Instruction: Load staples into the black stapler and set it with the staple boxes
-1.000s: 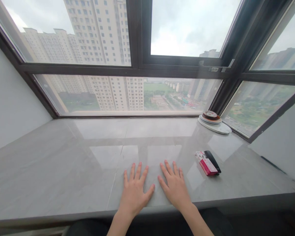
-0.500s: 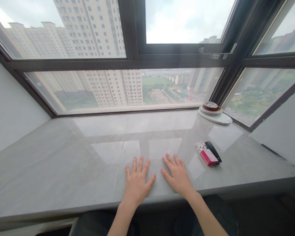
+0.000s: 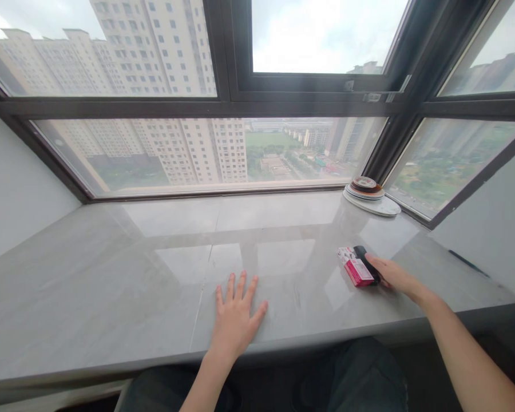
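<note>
My left hand [image 3: 235,320] lies palm down on the grey marble-look sill [image 3: 111,297], fingers spread, holding nothing. Over to the right, my right hand [image 3: 392,274] closes on the right side of a black elongated object [image 3: 360,251]. Its thumb lies along the top, while the other fingers are mostly hidden underneath. A small pink and white box [image 3: 355,269] rests right against the left side of that object, still on the sill. What exactly the black object is cannot be made out.
A stack of plates and round pieces [image 3: 369,197] stands in the far right corner by the window. A dark thin strip [image 3: 468,263] lies along the right wall. Dark window frames [image 3: 223,109] border the back, and the sill's front edge runs just above my knees.
My right hand has left its flat, spread position near the left hand and moved right onto the black object. The left hand stays spread on the sill.
</note>
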The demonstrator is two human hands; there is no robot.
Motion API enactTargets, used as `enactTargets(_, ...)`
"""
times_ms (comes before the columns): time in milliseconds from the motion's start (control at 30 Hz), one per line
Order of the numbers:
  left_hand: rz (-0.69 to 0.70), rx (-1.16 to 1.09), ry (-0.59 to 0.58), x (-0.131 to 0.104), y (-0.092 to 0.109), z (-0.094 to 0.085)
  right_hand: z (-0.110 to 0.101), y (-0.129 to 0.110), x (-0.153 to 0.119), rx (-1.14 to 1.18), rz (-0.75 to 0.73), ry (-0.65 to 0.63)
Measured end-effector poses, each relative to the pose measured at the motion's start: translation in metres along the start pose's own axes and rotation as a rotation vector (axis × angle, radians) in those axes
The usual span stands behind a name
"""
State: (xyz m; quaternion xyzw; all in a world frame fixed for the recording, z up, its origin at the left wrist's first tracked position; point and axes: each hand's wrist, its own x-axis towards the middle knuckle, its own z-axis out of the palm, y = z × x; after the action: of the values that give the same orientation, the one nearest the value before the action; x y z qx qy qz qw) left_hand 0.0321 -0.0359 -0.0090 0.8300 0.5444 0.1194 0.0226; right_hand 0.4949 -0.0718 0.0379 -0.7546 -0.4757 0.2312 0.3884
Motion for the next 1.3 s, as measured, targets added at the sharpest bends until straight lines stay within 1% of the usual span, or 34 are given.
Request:
enactTargets(67, -0.002, -0.003, -0.007, 0.0, 0.001, 0.0, 0.017, -0.002, -0.001, 0.043, 0.094, -0.224)
enactTargets(100, -0.002, -0.008, -0.011, 0.0, 0.001, -0.001, 0.028, -0.007, -0.003, 0.067, 0.106, -0.305)
enactTargets(167, -0.001, -0.022, -0.013, 0.0, 0.001, -0.002, 0.052, -0.022, -0.01, 0.086, 0.043, -0.364)
enactTargets(233, -0.015, -0.046, -0.014, 0.001, 0.001, -0.006, 0.083, -0.044, -0.021, 0.076, -0.048, -0.382)
enactTargets(300, -0.045, -0.078, -0.006, 0.004, 0.001, -0.013, 0.122, -0.069, -0.036, 0.048, -0.144, -0.32)
enactTargets(367, -0.089, -0.125, 0.013, 0.01, 0.003, -0.023, 0.165, -0.096, -0.053, 0.02, -0.223, -0.278)
enactTargets(400, -0.122, -0.153, 0.022, 0.015, 0.004, -0.028, 0.186, -0.108, -0.062, 0.003, -0.244, -0.252)
enactTargets(467, -0.206, -0.202, 0.035, 0.025, 0.007, -0.037, 0.223, -0.13, -0.078, -0.043, -0.236, -0.175)
enactTargets(533, -0.274, -0.22, 0.054, 0.035, 0.01, -0.042, 0.247, -0.143, -0.09, -0.079, -0.213, -0.112)
enactTargets(567, -0.294, -0.215, 0.069, 0.04, 0.011, -0.042, 0.253, -0.146, -0.094, -0.078, -0.205, -0.088)
enactTargets(633, -0.306, -0.195, 0.098, 0.046, 0.014, -0.039, 0.253, -0.146, -0.098, -0.046, -0.199, -0.045)
enactTargets(700, -0.305, -0.166, 0.11, 0.047, 0.017, -0.034, 0.242, -0.14, -0.099, 0.0, -0.2, -0.018)
enactTargets(800, -0.293, -0.133, 0.103, 0.042, 0.017, -0.027, 0.222, -0.127, -0.101, 0.028, -0.197, -0.011)
enactTargets(900, -0.305, -0.16, 0.084, 0.033, 0.008, -0.026, 0.212, -0.117, -0.103, 0.048, -0.181, -0.01)
enactTargets(967, -0.332, -0.19, 0.083, 0.029, -0.009, -0.03, 0.212, -0.114, -0.104, 0.062, -0.165, 0.001)
enactTargets(1033, -0.39, -0.189, 0.1, 0.03, -0.035, -0.036, 0.214, -0.113, -0.104, 0.073, -0.153, 0.009)
enactTargets(1133, -0.518, -0.126, 0.128, 0.041, -0.08, -0.047, 0.215, -0.112, -0.103, 0.086, -0.151, 0.012)
enactTargets(1200, -0.581, -0.102, 0.13, 0.051, -0.104, -0.052, 0.215, -0.111, -0.102, 0.09, -0.154, 0.012)
enactTargets(1233, -0.6, -0.098, 0.132, 0.055, -0.113, -0.053, 0.215, -0.111, -0.102, 0.09, -0.154, 0.012)
enactTargets(1300, -0.613, -0.102, 0.139, 0.061, -0.123, -0.054, 0.215, -0.11, -0.101, 0.087, -0.151, 0.015)
